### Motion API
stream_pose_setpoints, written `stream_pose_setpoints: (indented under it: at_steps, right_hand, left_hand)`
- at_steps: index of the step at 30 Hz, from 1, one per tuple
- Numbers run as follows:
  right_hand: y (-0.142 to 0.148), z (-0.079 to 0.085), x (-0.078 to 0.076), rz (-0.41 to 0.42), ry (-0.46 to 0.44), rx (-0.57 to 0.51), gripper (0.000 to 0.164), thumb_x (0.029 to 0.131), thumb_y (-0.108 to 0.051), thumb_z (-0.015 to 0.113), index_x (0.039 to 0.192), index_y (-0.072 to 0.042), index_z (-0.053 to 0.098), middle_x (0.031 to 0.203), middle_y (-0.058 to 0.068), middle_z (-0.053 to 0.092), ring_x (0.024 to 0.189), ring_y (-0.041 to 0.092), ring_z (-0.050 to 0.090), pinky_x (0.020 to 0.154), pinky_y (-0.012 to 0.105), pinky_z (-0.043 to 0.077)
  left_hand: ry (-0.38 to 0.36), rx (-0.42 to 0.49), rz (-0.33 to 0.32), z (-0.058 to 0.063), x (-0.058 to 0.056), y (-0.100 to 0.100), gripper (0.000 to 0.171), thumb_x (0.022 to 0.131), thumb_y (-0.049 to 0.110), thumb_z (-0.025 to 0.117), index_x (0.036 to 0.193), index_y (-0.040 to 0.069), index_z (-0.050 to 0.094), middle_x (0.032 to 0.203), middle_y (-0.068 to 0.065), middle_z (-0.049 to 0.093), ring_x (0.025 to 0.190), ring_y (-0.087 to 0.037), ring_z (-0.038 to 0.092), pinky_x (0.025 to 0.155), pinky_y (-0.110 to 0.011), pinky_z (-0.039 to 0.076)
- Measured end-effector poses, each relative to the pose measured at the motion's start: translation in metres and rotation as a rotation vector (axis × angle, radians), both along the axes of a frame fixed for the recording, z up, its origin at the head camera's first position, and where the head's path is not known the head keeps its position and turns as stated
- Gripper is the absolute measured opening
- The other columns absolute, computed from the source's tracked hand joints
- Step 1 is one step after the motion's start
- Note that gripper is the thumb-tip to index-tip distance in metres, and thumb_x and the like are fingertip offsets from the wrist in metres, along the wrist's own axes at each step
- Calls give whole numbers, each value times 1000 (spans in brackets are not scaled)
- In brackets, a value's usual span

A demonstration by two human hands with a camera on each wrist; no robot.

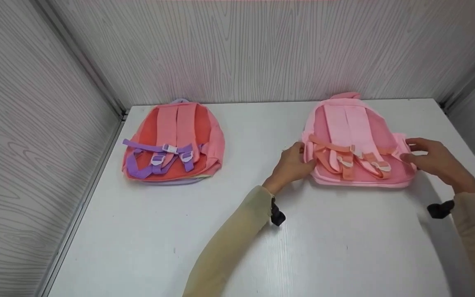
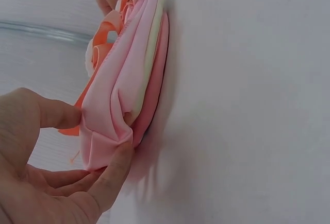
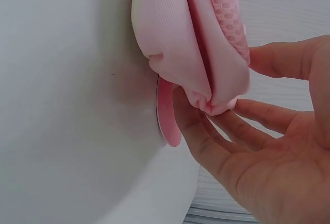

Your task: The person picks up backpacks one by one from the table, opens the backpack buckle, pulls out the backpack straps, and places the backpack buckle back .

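A pink backpack (image 1: 348, 123) lies flat on the white table, its shoulder straps facing up and orange webbing (image 1: 346, 165) with white buckles across it. My left hand (image 1: 291, 166) pinches its left side; in the left wrist view the thumb (image 2: 61, 115) is on the strap side and the fingers are on the pink fabric. My right hand (image 1: 437, 161) holds the opposite side, where the right wrist view shows the thumb against the mesh back (image 3: 225, 13) and fingers around the side pocket. The bag's front is face down and mostly hidden.
To the left, a coral and orange backpack (image 1: 177, 123) with purple webbing (image 1: 138, 167) also lies straps up. The white table (image 1: 171, 231) meets grey wood-grain panels (image 1: 237, 49) at the back and sides.
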State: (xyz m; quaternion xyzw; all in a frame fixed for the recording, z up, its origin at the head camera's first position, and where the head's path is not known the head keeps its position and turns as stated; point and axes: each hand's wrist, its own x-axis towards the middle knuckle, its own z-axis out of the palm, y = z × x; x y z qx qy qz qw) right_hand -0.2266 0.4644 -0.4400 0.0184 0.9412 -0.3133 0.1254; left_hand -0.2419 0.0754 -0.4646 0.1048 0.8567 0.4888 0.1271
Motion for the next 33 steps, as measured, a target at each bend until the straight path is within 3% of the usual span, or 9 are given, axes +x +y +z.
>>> stream_pose_setpoints:
  at_steps: [2, 4, 6, 17, 23, 33]
  right_hand:
    - [-3, 0, 1, 7, 5, -3, 82, 110, -41, 57, 163, 11, 23, 162, 43, 29, 142, 62, 37, 95, 35, 59]
    - [-5, 1, 3, 18, 12, -12, 80, 109, -39, 58, 163, 10, 24, 161, 42, 31, 141, 63, 39, 80, 15, 51]
    - [-9, 1, 4, 26, 13, -25, 80, 109, -37, 59, 163, 10, 24, 161, 42, 31, 139, 64, 41, 72, 7, 42]
    - [-24, 2, 12, 60, 30, -50, 77, 108, -34, 62, 163, 9, 29, 158, 41, 38, 133, 65, 50, 74, 8, 45]
    - [-33, 3, 15, 74, 32, -68, 77, 107, -32, 64, 162, 9, 29, 156, 40, 40, 131, 63, 52, 75, 9, 47]
    - [-52, 4, 20, 95, 28, -87, 74, 106, -26, 66, 162, 8, 31, 156, 38, 42, 132, 61, 53, 77, 10, 49]
  left_hand:
    - [9, -4, -5, 0, 1, -3, 61, 100, 32, 71, 152, 9, 51, 145, -7, 63, 122, -17, 60, 108, -37, 54]
    - [14, -4, -12, -1, 2, -7, 60, 100, 32, 72, 151, 8, 52, 144, -7, 63, 121, -16, 60, 107, -36, 54]
    - [21, 4, -15, -2, 2, -12, 60, 99, 30, 72, 151, 7, 52, 143, -8, 63, 119, -16, 61, 105, -36, 55]
    - [27, 7, -45, 1, 13, -32, 60, 99, 29, 71, 150, 5, 51, 144, -13, 62, 121, -27, 64, 103, -37, 56]
    - [45, 4, -63, 1, 18, -45, 58, 99, 28, 71, 149, 5, 52, 142, -13, 62, 112, -20, 63, 96, -33, 57]
    - [23, -3, -63, 3, 28, -67, 62, 99, 28, 71, 153, 6, 49, 149, -13, 59, 117, -22, 63, 101, -36, 58]
